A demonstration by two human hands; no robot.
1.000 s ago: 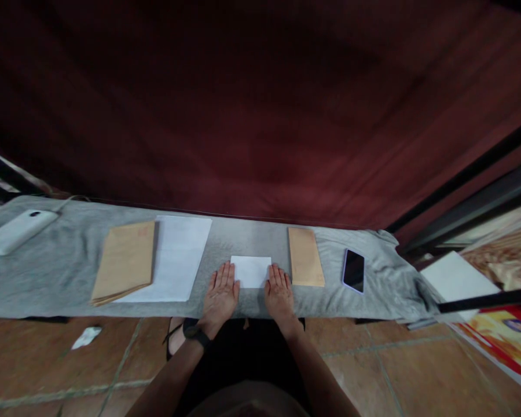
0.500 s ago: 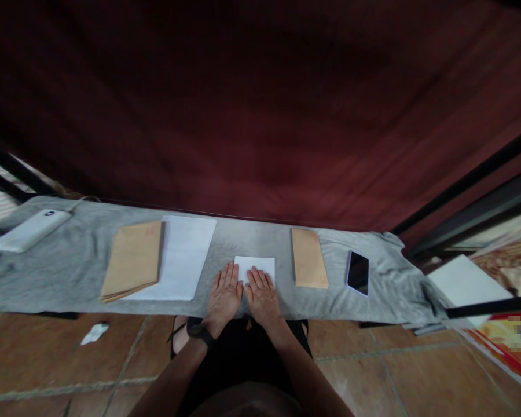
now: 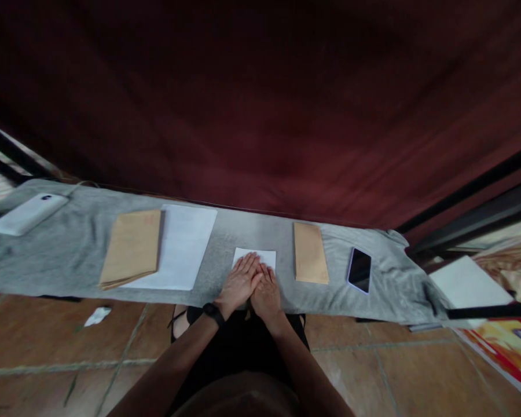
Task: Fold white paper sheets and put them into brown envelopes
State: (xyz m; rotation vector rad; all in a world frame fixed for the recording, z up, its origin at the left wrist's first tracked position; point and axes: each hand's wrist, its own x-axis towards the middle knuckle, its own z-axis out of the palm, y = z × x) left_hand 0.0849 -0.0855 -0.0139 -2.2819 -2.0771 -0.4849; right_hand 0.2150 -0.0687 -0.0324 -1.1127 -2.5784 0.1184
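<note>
A small white sheet of paper (image 3: 267, 255), perhaps folded, lies in front of me on the grey cloth (image 3: 226, 243). My left hand (image 3: 239, 284) rests flat on it, fingers stretched forward and slightly over the right hand's edge. Beside it my right hand (image 3: 266, 292) is also laid flat, its fingertips on the paper. Both hands cover the paper's near part. A stack of brown envelopes (image 3: 132, 246) overlaps a stack of larger white paper (image 3: 186, 246) to the left. Right of the hands lies a narrower stack of brown envelopes (image 3: 311, 253).
Farther right lies a phone (image 3: 359, 270) with a dark screen. A white device with a cable (image 3: 28, 214) sits at the far left. Behind the cloth-covered surface hangs a dark red curtain (image 3: 260, 145). A white board (image 3: 469, 284) stands beyond the right end, by black bars.
My left hand has slid right across the paper and now touches my right hand. The right hand stays near its place. The view has shifted slightly.
</note>
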